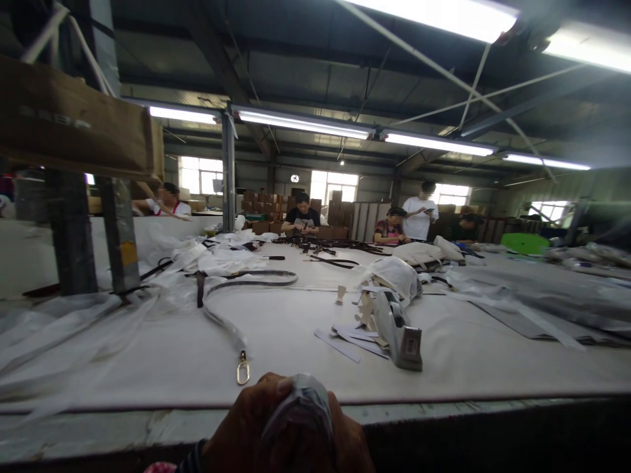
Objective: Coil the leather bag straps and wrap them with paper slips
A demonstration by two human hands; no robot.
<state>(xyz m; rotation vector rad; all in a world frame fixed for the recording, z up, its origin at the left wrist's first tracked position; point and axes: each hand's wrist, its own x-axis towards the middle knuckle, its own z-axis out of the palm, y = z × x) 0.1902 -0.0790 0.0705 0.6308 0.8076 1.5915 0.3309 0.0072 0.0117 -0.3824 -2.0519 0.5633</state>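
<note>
At the near table edge, my left hand and my right hand are closed around the two sides of a curved bundle in pale, semi-clear wrapping. Shadow and blur hide its lower part and what is inside. Just beyond my left hand, a gold metal clasp ends a wrapped strap that curves across the white tabletop. Further right stands a grey tape dispenser, beside loose white paper strips.
Crumpled plastic wrapping covers the left of the table, near a metal post. Dark straps are heaped at the far side, where several people sit or stand. Grey sheets lie right. A brown paper bag hangs upper left.
</note>
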